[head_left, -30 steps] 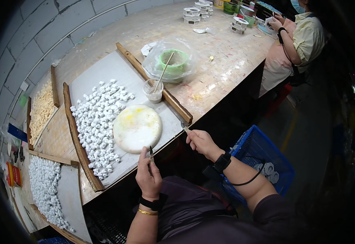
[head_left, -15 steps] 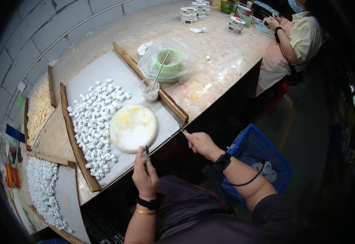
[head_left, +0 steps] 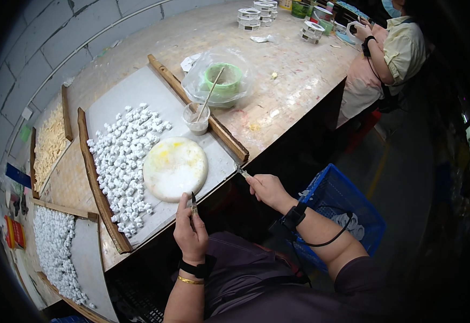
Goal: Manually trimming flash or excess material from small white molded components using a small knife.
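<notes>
My left hand (head_left: pixel 191 237) is closed around a small knife (head_left: pixel 194 199), its dark pointed blade sticking up past the fingers. The fingertips are at the near rim of a round whitish disc (head_left: pixel 175 169) with yellow stains. Farther right, my right hand (head_left: pixel 270 192) grips a slim light-handled tool (head_left: pixel 244 173) with a dark tip. That tip is by the front right corner of the grey work board (head_left: pixel 221 164); its exact kind is too small to make out. Left of the disc lie many small white knobbly pieces (head_left: pixel 124 161).
Wooden strips (head_left: pixel 229 141) border the board. Behind the disc stand a plastic cup (head_left: pixel 196 119) with a stick and a green bowl (head_left: pixel 225 81) in clear plastic. A blue crate (head_left: pixel 331 183) stands below right. A co-worker (head_left: pixel 401 59) sits at the far right, hands around a white piece.
My hands and both tools keep nearly the same places; the whole view has slid very slightly. The co-worker's hands have shifted a little.
</notes>
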Action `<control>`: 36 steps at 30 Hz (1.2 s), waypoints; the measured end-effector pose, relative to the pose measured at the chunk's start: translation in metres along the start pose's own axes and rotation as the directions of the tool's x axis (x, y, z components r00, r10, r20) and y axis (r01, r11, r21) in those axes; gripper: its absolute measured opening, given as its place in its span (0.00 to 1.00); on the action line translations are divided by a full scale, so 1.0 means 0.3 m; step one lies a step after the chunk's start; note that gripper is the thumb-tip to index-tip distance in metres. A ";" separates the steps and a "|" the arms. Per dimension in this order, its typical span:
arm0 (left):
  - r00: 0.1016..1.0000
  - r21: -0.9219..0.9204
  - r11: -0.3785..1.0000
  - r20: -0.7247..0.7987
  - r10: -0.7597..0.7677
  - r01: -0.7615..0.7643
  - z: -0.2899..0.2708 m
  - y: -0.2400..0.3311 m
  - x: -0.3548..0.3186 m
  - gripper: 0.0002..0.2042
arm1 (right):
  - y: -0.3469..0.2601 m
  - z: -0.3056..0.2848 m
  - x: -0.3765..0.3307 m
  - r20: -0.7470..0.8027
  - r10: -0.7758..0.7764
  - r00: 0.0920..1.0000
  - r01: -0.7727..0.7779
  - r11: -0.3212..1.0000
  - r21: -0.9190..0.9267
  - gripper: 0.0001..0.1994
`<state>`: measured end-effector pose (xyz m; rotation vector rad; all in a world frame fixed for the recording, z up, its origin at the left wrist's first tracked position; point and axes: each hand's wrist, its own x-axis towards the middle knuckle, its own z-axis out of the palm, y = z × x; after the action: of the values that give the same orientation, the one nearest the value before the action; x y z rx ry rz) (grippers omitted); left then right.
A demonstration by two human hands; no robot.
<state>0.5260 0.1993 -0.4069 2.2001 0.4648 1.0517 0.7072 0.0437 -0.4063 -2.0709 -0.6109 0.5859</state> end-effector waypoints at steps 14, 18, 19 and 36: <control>0.997 -0.040 0.996 0.027 -0.076 0.077 -0.010 0.017 0.002 0.06 | -0.009 -0.031 -0.046 0.015 0.059 0.998 -0.058 0.996 -0.071 0.21; 0.997 -0.064 0.995 0.021 -0.072 0.073 -0.009 0.012 -0.001 0.07 | -0.011 -0.023 -0.042 0.006 0.013 1.000 -0.012 0.997 -0.078 0.21; 0.998 -0.059 0.997 0.008 -0.055 0.056 -0.008 0.011 0.000 0.06 | -0.009 -0.017 -0.045 -0.012 0.003 1.000 -0.004 0.997 -0.079 0.20; 1.000 -0.012 1.000 -0.019 0.020 -0.020 -0.008 0.015 0.014 0.05 | -0.024 0.012 -0.075 -0.068 -0.031 0.997 0.026 0.997 -0.071 0.18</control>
<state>0.5269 0.1994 -0.4003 2.1898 0.4439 1.0841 0.6862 0.0356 -0.3981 -2.1354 -0.6281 0.4808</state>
